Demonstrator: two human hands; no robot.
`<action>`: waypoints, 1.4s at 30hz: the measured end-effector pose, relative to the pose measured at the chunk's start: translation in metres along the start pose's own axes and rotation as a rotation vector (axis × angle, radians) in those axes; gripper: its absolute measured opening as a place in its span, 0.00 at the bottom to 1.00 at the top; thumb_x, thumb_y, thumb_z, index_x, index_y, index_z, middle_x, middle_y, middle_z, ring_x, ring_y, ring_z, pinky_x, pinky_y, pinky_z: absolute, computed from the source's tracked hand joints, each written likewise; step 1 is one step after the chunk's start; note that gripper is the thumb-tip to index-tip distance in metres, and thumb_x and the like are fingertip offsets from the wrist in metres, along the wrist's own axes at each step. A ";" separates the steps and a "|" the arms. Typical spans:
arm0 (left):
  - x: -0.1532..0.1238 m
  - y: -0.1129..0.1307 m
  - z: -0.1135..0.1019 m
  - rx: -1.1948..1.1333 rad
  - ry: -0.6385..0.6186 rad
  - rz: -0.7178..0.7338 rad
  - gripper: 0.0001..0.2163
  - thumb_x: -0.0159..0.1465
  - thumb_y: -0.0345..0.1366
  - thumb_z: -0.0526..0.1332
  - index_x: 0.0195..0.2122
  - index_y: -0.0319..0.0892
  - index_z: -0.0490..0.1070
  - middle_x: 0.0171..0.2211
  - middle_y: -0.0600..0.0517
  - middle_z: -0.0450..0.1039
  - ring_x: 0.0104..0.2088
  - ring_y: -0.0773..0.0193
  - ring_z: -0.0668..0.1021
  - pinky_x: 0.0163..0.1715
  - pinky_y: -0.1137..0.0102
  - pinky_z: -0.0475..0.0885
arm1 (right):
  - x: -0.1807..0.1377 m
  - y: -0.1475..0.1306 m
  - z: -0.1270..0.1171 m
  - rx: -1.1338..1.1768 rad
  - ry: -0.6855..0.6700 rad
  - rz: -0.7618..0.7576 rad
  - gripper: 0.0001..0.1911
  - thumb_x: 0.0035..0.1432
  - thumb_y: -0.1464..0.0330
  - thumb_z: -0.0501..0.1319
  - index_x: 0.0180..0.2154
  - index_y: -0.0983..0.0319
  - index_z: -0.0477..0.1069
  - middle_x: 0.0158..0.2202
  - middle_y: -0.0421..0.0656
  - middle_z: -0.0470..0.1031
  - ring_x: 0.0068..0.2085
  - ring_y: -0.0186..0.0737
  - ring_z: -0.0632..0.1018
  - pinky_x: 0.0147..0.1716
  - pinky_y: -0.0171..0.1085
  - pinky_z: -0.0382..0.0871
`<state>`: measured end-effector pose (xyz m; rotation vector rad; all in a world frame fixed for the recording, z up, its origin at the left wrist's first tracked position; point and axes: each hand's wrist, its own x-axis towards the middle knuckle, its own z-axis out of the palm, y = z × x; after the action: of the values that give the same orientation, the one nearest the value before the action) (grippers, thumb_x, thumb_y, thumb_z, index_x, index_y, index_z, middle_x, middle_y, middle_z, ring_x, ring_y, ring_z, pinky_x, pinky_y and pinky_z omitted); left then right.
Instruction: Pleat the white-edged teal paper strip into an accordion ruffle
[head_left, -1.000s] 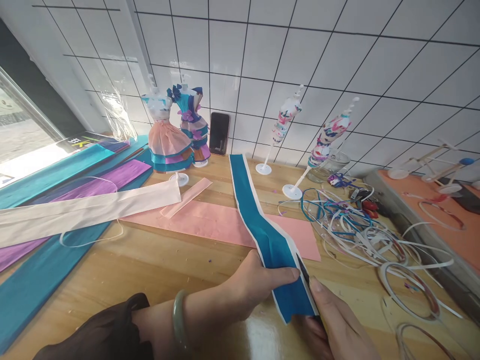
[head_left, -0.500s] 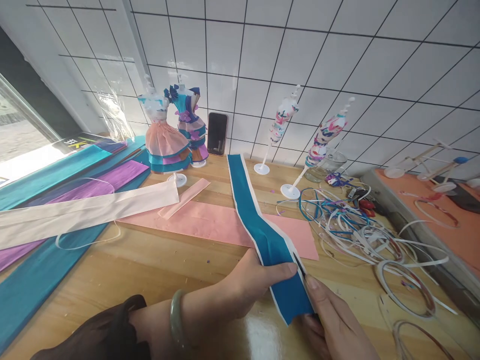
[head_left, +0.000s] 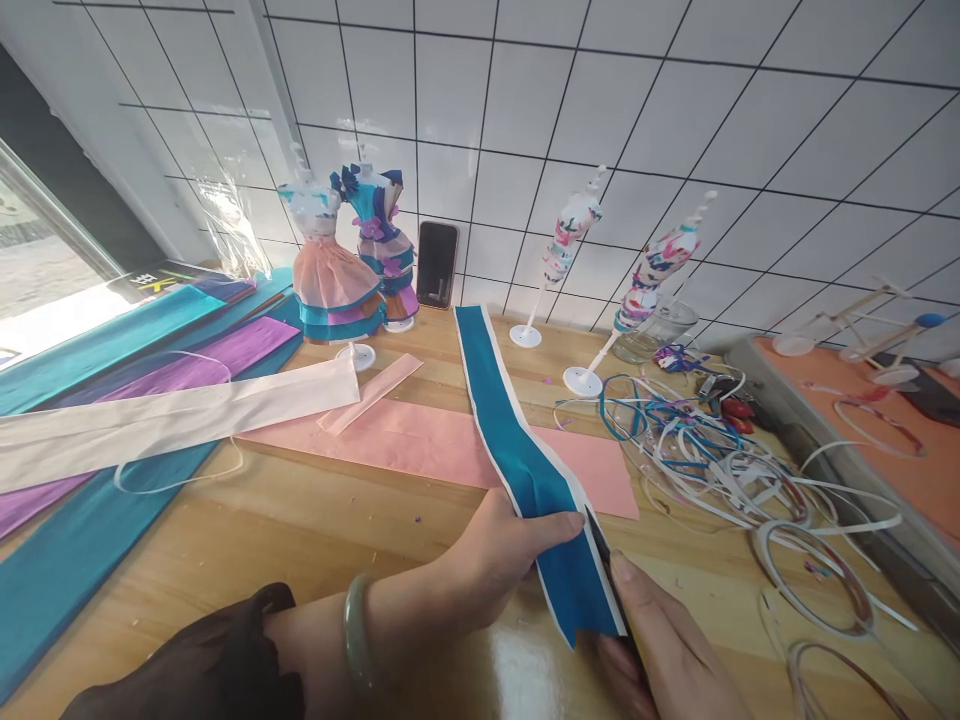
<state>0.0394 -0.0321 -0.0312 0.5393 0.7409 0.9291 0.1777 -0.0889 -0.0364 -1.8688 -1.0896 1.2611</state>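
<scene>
A blue fabric strip with white borders (head_left: 491, 385) runs from the table's middle toward me, its near end raised. My left hand (head_left: 510, 560) is closed on this strip, thumb flat on top and fingers underneath. On its right border, my right hand (head_left: 660, 630) grips scissors (head_left: 598, 540); their dark blade lies along the white edge, just beside my left thumb. The scissors' handles are mostly hidden by my fingers. Under the blue strip lies a wide pink fabric strip (head_left: 420, 445), with a narrow pink piece (head_left: 371, 392) at its left.
White (head_left: 225, 415), purple (head_left: 255, 345) and teal fabric strips (head_left: 97, 570) spread at left. Dressed mini mannequins (head_left: 334, 270), a phone (head_left: 436, 265) and patterned mannequins (head_left: 570, 240) stand along the tiled wall. Tangled trimmings (head_left: 697, 450) and a glass jar (head_left: 660, 325) are at right.
More of the scissors' blade shows now along the strip's right edge. My left thumb has shifted slightly left and up; both hands keep their hold.
</scene>
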 end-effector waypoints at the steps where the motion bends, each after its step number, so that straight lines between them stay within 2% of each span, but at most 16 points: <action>1: 0.000 0.000 0.000 -0.003 -0.005 -0.002 0.15 0.48 0.33 0.68 0.37 0.37 0.73 0.34 0.47 0.76 0.35 0.60 0.77 0.37 0.68 0.71 | 0.000 0.001 0.000 -0.011 -0.017 -0.017 0.26 0.52 0.45 0.50 0.21 0.58 0.68 0.08 0.36 0.60 0.12 0.35 0.66 0.11 0.32 0.60; 5: -0.002 -0.002 0.002 -0.002 -0.038 -0.010 0.15 0.48 0.33 0.68 0.37 0.36 0.73 0.36 0.46 0.75 0.36 0.59 0.76 0.41 0.65 0.70 | 0.001 -0.001 -0.001 -0.095 -0.064 -0.049 0.27 0.54 0.46 0.47 0.16 0.57 0.66 0.08 0.37 0.59 0.13 0.36 0.65 0.16 0.34 0.62; 9: -0.003 -0.005 0.003 0.014 -0.025 -0.032 0.13 0.47 0.33 0.68 0.33 0.36 0.74 0.32 0.49 0.75 0.34 0.62 0.76 0.39 0.67 0.70 | 0.000 -0.006 -0.003 -0.122 -0.048 -0.075 0.26 0.56 0.49 0.47 0.17 0.56 0.67 0.08 0.37 0.60 0.14 0.38 0.66 0.19 0.35 0.65; 13: -0.004 -0.006 0.005 0.014 0.004 -0.052 0.10 0.46 0.33 0.68 0.29 0.36 0.74 0.28 0.50 0.73 0.30 0.65 0.74 0.35 0.70 0.70 | -0.001 -0.007 -0.004 -0.181 0.022 -0.082 0.25 0.56 0.50 0.48 0.18 0.56 0.69 0.08 0.37 0.61 0.15 0.39 0.68 0.17 0.34 0.64; 17: -0.003 -0.008 0.004 -0.006 -0.005 -0.044 0.10 0.46 0.32 0.68 0.29 0.35 0.74 0.28 0.50 0.73 0.29 0.65 0.74 0.34 0.71 0.70 | 0.000 -0.005 -0.005 -0.202 0.012 -0.094 0.25 0.56 0.51 0.49 0.14 0.56 0.67 0.06 0.37 0.60 0.15 0.39 0.69 0.16 0.34 0.64; 22: -0.002 -0.012 0.003 -0.039 -0.008 -0.028 0.10 0.46 0.32 0.69 0.29 0.35 0.74 0.28 0.50 0.73 0.29 0.66 0.74 0.35 0.71 0.70 | 0.002 -0.001 -0.006 -0.191 0.035 -0.122 0.22 0.53 0.52 0.53 0.14 0.55 0.68 0.09 0.39 0.66 0.24 0.44 0.77 0.23 0.35 0.70; 27: -0.003 -0.014 0.003 -0.033 -0.005 -0.026 0.10 0.46 0.32 0.69 0.30 0.36 0.74 0.29 0.49 0.74 0.30 0.65 0.75 0.36 0.69 0.71 | 0.001 -0.005 -0.005 -0.155 0.043 -0.031 0.22 0.54 0.52 0.50 0.18 0.56 0.71 0.12 0.40 0.71 0.27 0.46 0.78 0.24 0.37 0.72; 29: -0.003 -0.015 0.002 -0.022 0.000 -0.028 0.10 0.47 0.32 0.69 0.30 0.36 0.74 0.29 0.49 0.74 0.30 0.65 0.75 0.36 0.69 0.71 | 0.000 -0.010 -0.004 -0.146 0.073 -0.020 0.22 0.55 0.51 0.50 0.23 0.57 0.74 0.15 0.41 0.74 0.30 0.47 0.79 0.27 0.37 0.73; 32: -0.002 -0.017 0.001 -0.012 -0.007 -0.018 0.10 0.47 0.32 0.68 0.31 0.36 0.74 0.29 0.49 0.74 0.30 0.65 0.75 0.36 0.69 0.71 | -0.003 -0.019 0.000 -0.092 0.114 -0.034 0.22 0.55 0.52 0.51 0.30 0.58 0.76 0.26 0.42 0.80 0.36 0.46 0.79 0.32 0.36 0.74; 36: -0.001 -0.017 0.001 -0.003 -0.013 -0.029 0.10 0.48 0.33 0.68 0.31 0.36 0.74 0.30 0.49 0.75 0.30 0.65 0.75 0.36 0.70 0.71 | -0.007 -0.028 0.006 0.022 0.117 -0.046 0.20 0.57 0.56 0.49 0.35 0.58 0.76 0.39 0.40 0.79 0.43 0.43 0.77 0.40 0.32 0.71; 38: -0.001 -0.016 0.001 -0.003 -0.012 -0.035 0.10 0.47 0.33 0.68 0.31 0.36 0.74 0.29 0.49 0.75 0.30 0.65 0.75 0.36 0.70 0.71 | -0.008 -0.030 0.008 0.037 0.112 -0.041 0.20 0.58 0.57 0.48 0.35 0.58 0.76 0.41 0.40 0.79 0.45 0.42 0.76 0.44 0.32 0.69; 42: -0.001 -0.016 0.000 -0.004 -0.021 -0.027 0.10 0.47 0.33 0.68 0.30 0.36 0.75 0.29 0.50 0.75 0.30 0.65 0.75 0.35 0.71 0.71 | -0.007 -0.028 0.006 0.016 0.100 -0.030 0.22 0.56 0.53 0.49 0.35 0.59 0.76 0.41 0.41 0.79 0.45 0.44 0.76 0.43 0.33 0.70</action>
<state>0.0473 -0.0412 -0.0415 0.5339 0.7254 0.8979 0.1628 -0.0817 -0.0126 -1.8752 -1.0481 1.1441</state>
